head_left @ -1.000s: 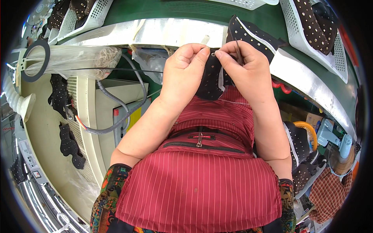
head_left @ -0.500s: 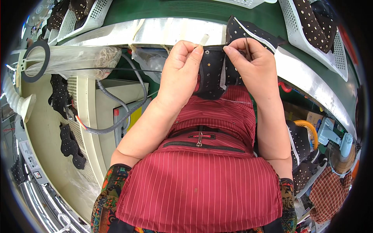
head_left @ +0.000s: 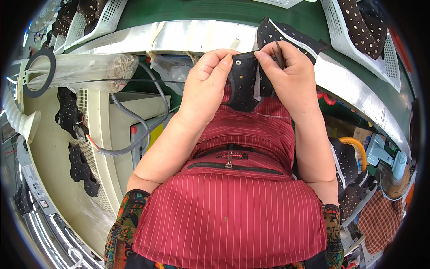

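Note:
A black fabric piece (head_left: pixel 244 83) with metallic dots and a bound top edge hangs between my hands, over the red striped apron (head_left: pixel 233 215). My left hand (head_left: pixel 208 80) is closed, pinching its upper left corner. My right hand (head_left: pixel 289 74) pinches the upper right side between thumb and forefinger. A slim dark pointed tool (head_left: pixel 278 54), perhaps tweezers or snips, is tucked in the right hand's fingers. Another dotted black piece with a white strip (head_left: pixel 293 38) lies behind the right hand on the metal table edge (head_left: pixel 192 38). A small pale tab (head_left: pixel 235 43) shows beyond my left fingertips.
White baskets (head_left: pixel 354 54) of dotted fabric stand on the green surface (head_left: pixel 215 11). At the left are a black ring (head_left: pixel 41 74), a plastic bag (head_left: pixel 98 69) and a grey cable (head_left: pixel 145 125). Dotted pieces (head_left: pixel 80 168) lie on a beige machine. A small blue fan (head_left: pixel 398 166) stands at the right.
My right hand has shifted slightly up and left, and the dark tool in it has tilted. The held fabric's upper edge now slopes and shows more clearly between the hands.

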Demonstrator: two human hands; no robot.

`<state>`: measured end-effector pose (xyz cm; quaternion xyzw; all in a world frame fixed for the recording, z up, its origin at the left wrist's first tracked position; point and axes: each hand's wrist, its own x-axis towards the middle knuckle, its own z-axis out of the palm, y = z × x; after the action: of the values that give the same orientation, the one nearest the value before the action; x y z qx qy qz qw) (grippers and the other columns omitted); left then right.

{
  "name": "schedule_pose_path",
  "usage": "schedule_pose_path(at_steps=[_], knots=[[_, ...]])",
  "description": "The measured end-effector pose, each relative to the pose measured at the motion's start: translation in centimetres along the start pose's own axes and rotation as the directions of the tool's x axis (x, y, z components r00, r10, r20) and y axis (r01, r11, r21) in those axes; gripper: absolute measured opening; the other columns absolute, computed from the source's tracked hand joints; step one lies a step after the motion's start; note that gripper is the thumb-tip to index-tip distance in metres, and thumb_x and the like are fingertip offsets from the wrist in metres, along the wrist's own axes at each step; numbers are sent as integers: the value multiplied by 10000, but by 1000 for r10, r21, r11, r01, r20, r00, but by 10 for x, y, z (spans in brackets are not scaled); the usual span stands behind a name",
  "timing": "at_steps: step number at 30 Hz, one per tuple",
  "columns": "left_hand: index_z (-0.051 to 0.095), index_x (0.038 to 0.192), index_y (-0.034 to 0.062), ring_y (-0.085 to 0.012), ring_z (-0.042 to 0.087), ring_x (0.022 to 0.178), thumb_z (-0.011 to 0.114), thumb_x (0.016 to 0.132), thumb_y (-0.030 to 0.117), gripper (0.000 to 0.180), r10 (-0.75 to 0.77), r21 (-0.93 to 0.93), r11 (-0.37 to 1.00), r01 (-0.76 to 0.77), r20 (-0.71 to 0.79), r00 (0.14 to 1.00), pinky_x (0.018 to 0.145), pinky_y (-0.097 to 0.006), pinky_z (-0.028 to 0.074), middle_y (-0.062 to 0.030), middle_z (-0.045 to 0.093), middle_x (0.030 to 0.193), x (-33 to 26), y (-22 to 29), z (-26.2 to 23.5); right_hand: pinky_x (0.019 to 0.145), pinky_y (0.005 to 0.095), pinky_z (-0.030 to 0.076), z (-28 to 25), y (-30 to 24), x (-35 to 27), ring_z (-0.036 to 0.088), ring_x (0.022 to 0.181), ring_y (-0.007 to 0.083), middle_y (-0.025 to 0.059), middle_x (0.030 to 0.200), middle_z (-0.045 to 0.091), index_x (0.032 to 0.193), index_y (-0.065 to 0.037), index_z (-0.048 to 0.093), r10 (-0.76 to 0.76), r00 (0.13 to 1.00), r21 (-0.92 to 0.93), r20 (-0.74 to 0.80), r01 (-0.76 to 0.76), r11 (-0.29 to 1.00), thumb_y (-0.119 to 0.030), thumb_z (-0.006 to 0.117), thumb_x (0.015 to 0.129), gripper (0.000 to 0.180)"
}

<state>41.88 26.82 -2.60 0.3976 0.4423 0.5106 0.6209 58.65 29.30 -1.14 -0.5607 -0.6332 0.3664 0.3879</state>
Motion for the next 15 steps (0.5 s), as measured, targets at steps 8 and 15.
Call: schedule_pose_path(at_steps=[8,15], knots=[[593,1073,13,-64,546,901,476,951,107,193,14,16,1000,-15,67,998,818,-210,442,-19,618,978,-4,4,-12,649,326,463,-3,4,6,599,720,241,128,779,617,911,-3,598,-113,984,74,135,104,992,-193,654,815,220],[615,1077,-10,-78,570,825,561,907,113,216,-139,464,883,70,115,984,740,-218,458,-37,645,943,-3,20,-21,671,375,462,4,7,3,600,768,312,135,813,624,881,-17,592,-115,962,-144,247,154,978,-187,626,821,184]])
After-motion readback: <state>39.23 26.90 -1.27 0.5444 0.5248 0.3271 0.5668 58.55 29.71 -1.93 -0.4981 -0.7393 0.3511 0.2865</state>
